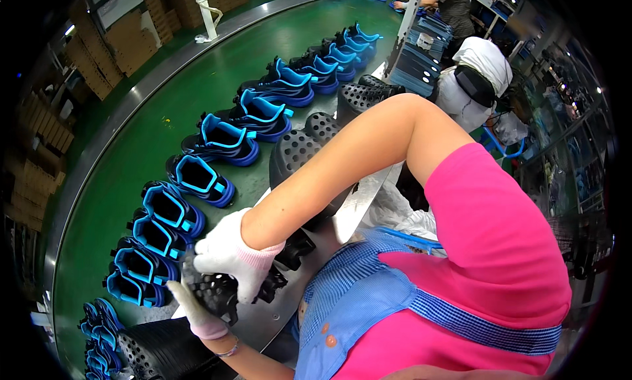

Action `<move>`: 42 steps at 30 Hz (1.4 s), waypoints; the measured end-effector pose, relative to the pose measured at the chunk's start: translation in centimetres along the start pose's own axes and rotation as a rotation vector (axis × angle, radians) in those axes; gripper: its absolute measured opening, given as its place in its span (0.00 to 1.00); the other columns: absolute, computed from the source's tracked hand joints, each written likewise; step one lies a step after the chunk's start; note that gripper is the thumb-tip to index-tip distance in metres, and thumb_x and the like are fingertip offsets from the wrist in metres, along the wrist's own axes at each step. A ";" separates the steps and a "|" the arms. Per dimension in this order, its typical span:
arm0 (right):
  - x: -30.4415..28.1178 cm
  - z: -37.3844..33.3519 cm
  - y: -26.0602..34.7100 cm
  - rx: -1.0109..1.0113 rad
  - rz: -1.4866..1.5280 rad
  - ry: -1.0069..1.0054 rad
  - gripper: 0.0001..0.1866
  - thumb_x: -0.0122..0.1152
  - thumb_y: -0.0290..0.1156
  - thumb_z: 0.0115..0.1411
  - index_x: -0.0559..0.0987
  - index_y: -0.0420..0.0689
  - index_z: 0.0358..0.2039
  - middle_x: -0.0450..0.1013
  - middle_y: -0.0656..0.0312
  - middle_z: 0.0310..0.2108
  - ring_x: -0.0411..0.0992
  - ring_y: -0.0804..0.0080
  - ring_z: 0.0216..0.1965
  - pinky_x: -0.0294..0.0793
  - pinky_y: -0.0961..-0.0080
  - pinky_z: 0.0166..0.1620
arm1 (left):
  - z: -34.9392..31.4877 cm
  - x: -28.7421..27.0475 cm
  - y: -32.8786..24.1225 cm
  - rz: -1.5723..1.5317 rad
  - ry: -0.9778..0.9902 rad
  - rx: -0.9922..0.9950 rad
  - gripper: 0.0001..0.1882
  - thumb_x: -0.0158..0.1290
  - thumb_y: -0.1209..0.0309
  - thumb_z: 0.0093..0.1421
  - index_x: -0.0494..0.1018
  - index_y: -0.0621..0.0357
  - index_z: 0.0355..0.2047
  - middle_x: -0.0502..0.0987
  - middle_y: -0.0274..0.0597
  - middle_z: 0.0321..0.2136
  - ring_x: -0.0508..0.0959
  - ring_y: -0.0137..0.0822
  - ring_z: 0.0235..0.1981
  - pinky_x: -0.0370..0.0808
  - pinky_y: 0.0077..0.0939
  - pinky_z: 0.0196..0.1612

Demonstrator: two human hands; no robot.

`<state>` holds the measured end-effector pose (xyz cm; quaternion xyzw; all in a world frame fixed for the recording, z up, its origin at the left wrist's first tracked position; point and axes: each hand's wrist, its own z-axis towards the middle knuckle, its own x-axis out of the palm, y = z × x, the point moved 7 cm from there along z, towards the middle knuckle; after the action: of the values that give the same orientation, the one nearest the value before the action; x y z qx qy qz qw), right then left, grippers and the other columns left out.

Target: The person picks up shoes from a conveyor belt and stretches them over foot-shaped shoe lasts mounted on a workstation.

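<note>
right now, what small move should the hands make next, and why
I'd probably ease the black perforated shoe slightly toward the blue apron: the left hand and right hand both hold it, and in this view it appears close to the blue-trimmed shoes, though depth is hard to judge.

Soft knit, moulded black and glossy green

The white gloves (227, 252) look like knitted cloth, matt, with ribbed cuffs. The perforated black piece (216, 291) seems moulded rubber or plastic, smooth with shiny spots; the larger black clogs (293, 153) look duller. The blue-lined shoes (227, 140) appear to have cloth linings and smooth soles. The green surface (85, 235) is glossy, its rim (135, 90) polished metal. The apron (362, 301) is woven cloth, the boxes (135, 41) matt cardboard.
</note>
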<state>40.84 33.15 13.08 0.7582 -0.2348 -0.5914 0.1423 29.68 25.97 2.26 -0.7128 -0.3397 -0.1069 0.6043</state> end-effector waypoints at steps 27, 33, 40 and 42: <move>-2.5 8.0 -6.4 0.269 -0.026 -0.046 0.24 0.54 0.48 0.55 0.76 0.38 0.38 0.75 0.44 0.30 0.75 0.48 0.36 0.73 0.59 0.40 | 7.9 -10.5 -0.7 0.165 -0.562 0.489 0.18 0.49 0.58 0.64 0.71 0.57 0.47 0.75 0.36 0.40 0.75 0.29 0.33 0.73 0.24 0.34; -4.8 10.3 -9.2 0.344 -0.135 -0.042 0.25 0.52 0.49 0.50 0.80 0.38 0.33 0.76 0.43 0.32 0.75 0.50 0.38 0.74 0.63 0.42 | 7.5 -4.9 -4.0 1.293 -0.529 0.609 0.16 0.55 0.71 0.53 0.73 0.59 0.43 0.75 0.50 0.41 0.75 0.47 0.39 0.71 0.33 0.45; -6.7 17.6 -10.4 0.313 -0.249 0.062 0.25 0.54 0.47 0.47 0.81 0.37 0.33 0.77 0.48 0.29 0.76 0.56 0.33 0.74 0.67 0.37 | 10.5 -4.6 -3.0 1.371 -0.545 0.614 0.12 0.57 0.68 0.54 0.76 0.58 0.38 0.75 0.51 0.29 0.75 0.50 0.30 0.71 0.37 0.36; -6.6 18.9 -10.7 0.378 -0.307 0.087 0.22 0.56 0.44 0.46 0.82 0.37 0.31 0.77 0.50 0.28 0.76 0.58 0.30 0.74 0.68 0.34 | 10.9 -4.0 -2.9 1.365 -0.569 0.630 0.12 0.58 0.66 0.53 0.76 0.59 0.37 0.75 0.51 0.29 0.76 0.49 0.29 0.72 0.37 0.35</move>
<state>23.35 46.90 8.40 0.8228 -0.2172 -0.5184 -0.0837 22.07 34.85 -0.37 -0.5591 0.0156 0.5727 0.5992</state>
